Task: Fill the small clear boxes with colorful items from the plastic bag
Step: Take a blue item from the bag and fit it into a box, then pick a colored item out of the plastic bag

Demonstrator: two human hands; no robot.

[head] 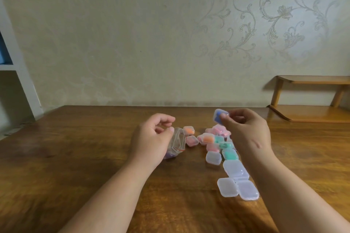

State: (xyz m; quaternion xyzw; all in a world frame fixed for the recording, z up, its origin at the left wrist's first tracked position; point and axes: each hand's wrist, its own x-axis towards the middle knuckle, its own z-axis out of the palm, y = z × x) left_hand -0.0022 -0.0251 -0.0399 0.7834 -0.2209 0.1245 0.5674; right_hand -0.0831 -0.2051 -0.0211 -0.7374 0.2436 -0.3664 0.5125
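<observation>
Pinching blue-filled box (220,116), right hand (246,132) hovers.

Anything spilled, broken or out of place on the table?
Nothing spilled or broken. The filled small clear plastic boxes lie in a loose, overlapping heap on the brown wooden table; an orange-filled box and a pink-filled box sit apart beside the clear plastic bag. The right hand holds a blue-filled box.

Glossy wood table (94,157), clear-plastic boxes (234,169)
</observation>
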